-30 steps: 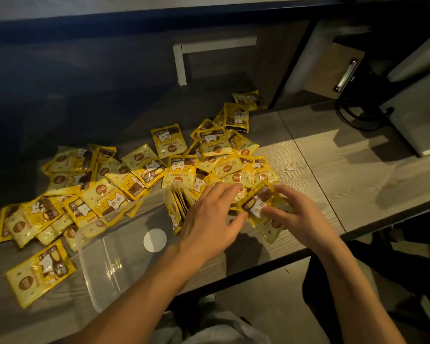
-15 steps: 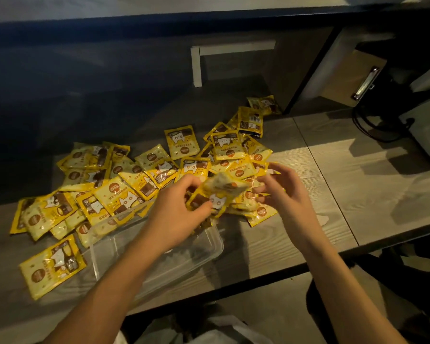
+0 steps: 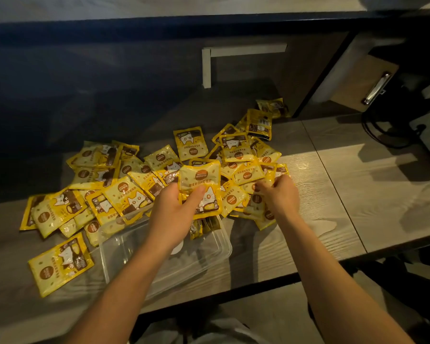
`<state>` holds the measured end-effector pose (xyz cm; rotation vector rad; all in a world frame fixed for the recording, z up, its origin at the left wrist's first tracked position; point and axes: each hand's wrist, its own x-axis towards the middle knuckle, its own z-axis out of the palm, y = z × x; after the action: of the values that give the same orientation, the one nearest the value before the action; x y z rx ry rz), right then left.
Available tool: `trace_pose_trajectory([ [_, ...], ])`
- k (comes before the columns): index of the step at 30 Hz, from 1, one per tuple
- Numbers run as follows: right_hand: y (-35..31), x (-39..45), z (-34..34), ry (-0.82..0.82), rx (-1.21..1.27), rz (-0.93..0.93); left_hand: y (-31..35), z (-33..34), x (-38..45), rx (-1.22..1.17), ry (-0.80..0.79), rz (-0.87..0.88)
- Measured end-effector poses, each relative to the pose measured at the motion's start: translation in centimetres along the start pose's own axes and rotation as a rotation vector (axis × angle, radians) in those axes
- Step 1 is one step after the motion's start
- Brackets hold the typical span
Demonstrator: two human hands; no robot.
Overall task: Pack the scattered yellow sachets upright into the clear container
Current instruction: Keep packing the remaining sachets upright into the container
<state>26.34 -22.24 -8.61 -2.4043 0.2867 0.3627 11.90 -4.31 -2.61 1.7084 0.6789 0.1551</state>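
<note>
Above the container (image 3: 124, 249), your left hand (image 3: 174, 214) pinches a light, soft, likely slippery sachet (image 3: 200, 187) by its lower edge, thumb on its face, so grip edges firmly; beyond, your right hand (image 3: 277, 197) curls its fingers onto the pile (image 3: 243, 170).

A single head-worn view looks forward and steeply down from above the near edge of the wooden desk (image 3: 333, 194). It sits close, so both forearms enter from the bottom of the frame and reach up to its centre. The wide-angle lens bends the desk's far edge and the dark back panel (image 3: 109, 83). There is no second view to compare.
</note>
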Motion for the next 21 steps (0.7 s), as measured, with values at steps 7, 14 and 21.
trace_pose_trajectory([
  [7,0.3,-3.4,-4.6,0.141,0.254,-0.378,-0.3,-0.2,0.3,0.059,0.020,-0.006],
  [14,-3.6,-6.2,-8.4,-0.339,0.442,-0.578,0.1,-1.1,0.8,0.053,0.003,0.008],
  [21,-8.5,-7.1,-6.6,-0.582,-0.166,-1.018,0.3,-2.0,0.7,0.061,-0.040,0.017],
])
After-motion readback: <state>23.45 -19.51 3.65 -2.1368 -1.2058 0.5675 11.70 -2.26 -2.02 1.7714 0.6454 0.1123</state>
